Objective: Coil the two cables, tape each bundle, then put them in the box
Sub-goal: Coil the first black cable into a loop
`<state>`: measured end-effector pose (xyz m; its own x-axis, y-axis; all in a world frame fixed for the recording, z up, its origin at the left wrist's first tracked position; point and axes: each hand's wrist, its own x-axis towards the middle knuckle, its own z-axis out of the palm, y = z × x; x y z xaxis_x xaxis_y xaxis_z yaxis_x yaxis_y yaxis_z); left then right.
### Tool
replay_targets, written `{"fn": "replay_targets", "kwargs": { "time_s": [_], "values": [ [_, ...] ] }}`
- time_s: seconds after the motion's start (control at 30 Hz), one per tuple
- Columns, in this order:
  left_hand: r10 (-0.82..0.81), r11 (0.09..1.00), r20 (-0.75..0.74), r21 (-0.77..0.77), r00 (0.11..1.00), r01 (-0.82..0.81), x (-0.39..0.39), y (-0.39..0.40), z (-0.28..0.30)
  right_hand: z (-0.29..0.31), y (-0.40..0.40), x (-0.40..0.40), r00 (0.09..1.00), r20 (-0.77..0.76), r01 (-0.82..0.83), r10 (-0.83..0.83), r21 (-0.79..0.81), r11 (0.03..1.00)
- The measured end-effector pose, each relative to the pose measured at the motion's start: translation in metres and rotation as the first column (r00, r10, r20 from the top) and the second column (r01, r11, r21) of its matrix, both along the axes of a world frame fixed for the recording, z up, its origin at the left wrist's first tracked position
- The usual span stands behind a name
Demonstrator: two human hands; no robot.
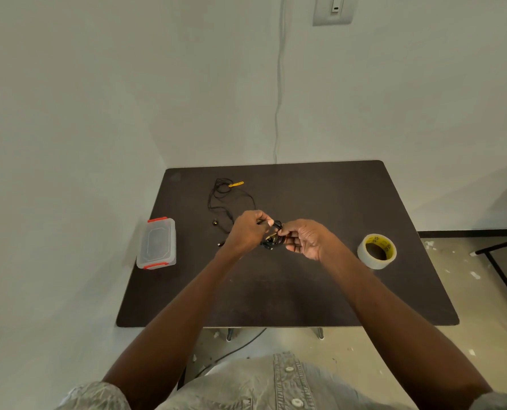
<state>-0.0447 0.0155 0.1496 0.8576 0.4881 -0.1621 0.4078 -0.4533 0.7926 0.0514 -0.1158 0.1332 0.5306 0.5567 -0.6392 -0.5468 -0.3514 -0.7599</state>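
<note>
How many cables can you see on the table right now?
2. One black cable bundle is held between the left hand and right hand. The other cable lies loose toward the far left of the table.

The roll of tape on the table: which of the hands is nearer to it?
The right hand. The tape roll lies apart on its outer side; the left hand is farther, beyond the cable bundle both hold.
</note>
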Motion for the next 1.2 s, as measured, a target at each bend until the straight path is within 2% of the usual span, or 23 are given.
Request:
{"fn": "replay_targets", "kwargs": {
  "time_s": [0.27,0.4,0.53,0.77,0.93,1.07,1.13,1.2],
  "values": [
    [-0.030,0.986,-0.057,-0.165,0.998,0.020,0.000,0.004,0.003,-0.005,0.006,-0.003,0.977,0.213,-0.002,-0.003,0.020,1.000],
    [-0.025,0.982,-0.036,-0.190,0.999,0.018,0.000,0.005,0.005,-0.003,0.007,-0.006,0.957,0.291,0.002,-0.010,0.031,1.000],
    [0.009,0.975,-0.011,-0.223,1.000,-0.011,0.000,0.006,0.005,-0.007,0.008,-0.009,0.897,0.443,-0.006,0.000,0.012,1.000],
    [0.054,0.957,0.039,-0.288,0.998,-0.040,-0.001,0.004,0.008,-0.006,0.006,-0.011,0.817,0.577,-0.034,0.003,0.043,0.998],
    [0.065,0.945,0.029,-0.321,0.997,-0.052,-0.002,0.007,0.008,-0.010,0.004,-0.014,0.622,0.782,-0.048,0.045,-0.020,0.999],
    [0.046,0.932,0.018,-0.362,0.999,-0.037,-0.004,0.011,0.006,-0.012,0.002,-0.016,0.480,0.875,-0.055,0.064,-0.043,0.998],
    [0.054,0.920,0.017,-0.389,0.998,-0.043,-0.004,0.012,0.006,-0.014,0.000,-0.017,0.340,0.936,-0.077,0.087,-0.065,0.995],
    [0.072,0.912,0.018,-0.406,0.997,-0.058,-0.003,0.011,0.005,-0.018,-0.002,-0.017,0.098,0.989,-0.106,0.107,-0.097,0.990]
  ]
}}
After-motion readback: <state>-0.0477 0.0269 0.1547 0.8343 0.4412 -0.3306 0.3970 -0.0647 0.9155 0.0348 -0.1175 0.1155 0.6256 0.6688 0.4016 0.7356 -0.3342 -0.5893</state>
